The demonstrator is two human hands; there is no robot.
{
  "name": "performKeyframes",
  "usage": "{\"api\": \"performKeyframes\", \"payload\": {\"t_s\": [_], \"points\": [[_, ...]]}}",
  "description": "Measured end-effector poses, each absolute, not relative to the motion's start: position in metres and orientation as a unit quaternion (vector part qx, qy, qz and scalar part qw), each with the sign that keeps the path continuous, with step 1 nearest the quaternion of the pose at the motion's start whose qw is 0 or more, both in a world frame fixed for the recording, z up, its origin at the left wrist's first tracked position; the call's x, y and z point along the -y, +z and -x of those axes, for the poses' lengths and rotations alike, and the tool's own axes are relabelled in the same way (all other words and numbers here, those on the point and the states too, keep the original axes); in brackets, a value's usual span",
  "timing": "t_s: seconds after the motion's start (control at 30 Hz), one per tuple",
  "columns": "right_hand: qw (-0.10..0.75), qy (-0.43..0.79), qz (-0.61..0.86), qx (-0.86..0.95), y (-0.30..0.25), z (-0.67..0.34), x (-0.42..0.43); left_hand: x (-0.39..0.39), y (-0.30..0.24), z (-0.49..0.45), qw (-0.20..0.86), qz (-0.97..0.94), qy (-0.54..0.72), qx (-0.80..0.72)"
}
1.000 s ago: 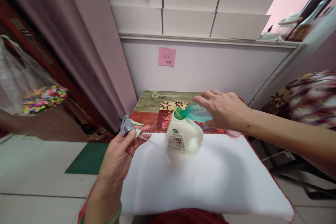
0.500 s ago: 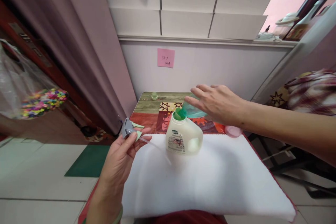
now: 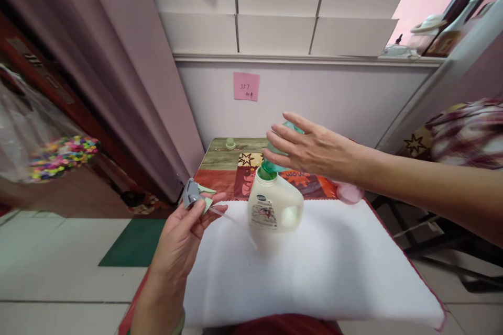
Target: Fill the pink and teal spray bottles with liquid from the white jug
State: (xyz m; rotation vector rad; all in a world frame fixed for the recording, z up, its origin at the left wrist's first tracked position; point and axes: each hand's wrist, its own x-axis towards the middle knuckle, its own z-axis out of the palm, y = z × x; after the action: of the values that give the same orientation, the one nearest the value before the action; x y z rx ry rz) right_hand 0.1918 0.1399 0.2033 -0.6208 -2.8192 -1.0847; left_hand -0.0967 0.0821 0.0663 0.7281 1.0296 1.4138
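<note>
My left hand [image 3: 177, 238] is closed around a grey and pale green trigger sprayer head [image 3: 192, 193], its thin clear dip tube slanting down to the right. Over the table, my right hand [image 3: 312, 146] grips a translucent green bottle [image 3: 272, 161], largely hidden behind the fingers. That bottle is tipped steeply, its neck at the green-lined mouth of a cream detergent jug [image 3: 277, 201]. The jug stands upright on a white cloth, with its label facing me. Neither hand touches the jug visibly. Whether liquid is flowing cannot be made out.
At the table's far left corner sits a small green cap [image 3: 230, 144]. A pink round object [image 3: 349, 193] lies at the right edge of the white cloth [image 3: 314, 277]. A clear bag of colourful pieces [image 3: 65, 157] hangs at left. The wall bears a pink note [image 3: 246, 87].
My right hand has risen slightly and shifted left, tipping the green bottle more steeply over the jug's mouth. My left hand stays nearly still with the sprayer head.
</note>
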Motion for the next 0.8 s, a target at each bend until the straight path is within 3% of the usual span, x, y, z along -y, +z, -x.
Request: {"api": "performKeyframes", "payload": {"t_s": [0.27, 0.5, 0.8], "points": [[0.045, -0.365, 0.166, 0.915, 0.1997, -0.1953, -0.1445, -0.0835, 0.0668, 0.0949, 0.586, -0.312, 0.602, -0.443], [0.009, -0.213, 0.305, 0.928, 0.2043, -0.1947, -0.1378, -0.0826, 0.0719, 0.0901, 0.585, -0.315, 0.599, -0.447], [0.024, -0.197, 0.293, 0.935, 0.2045, -0.1956, -0.1351, -0.0822, 0.0749, 0.0868, 0.584, -0.330, 0.593, -0.445]]}}
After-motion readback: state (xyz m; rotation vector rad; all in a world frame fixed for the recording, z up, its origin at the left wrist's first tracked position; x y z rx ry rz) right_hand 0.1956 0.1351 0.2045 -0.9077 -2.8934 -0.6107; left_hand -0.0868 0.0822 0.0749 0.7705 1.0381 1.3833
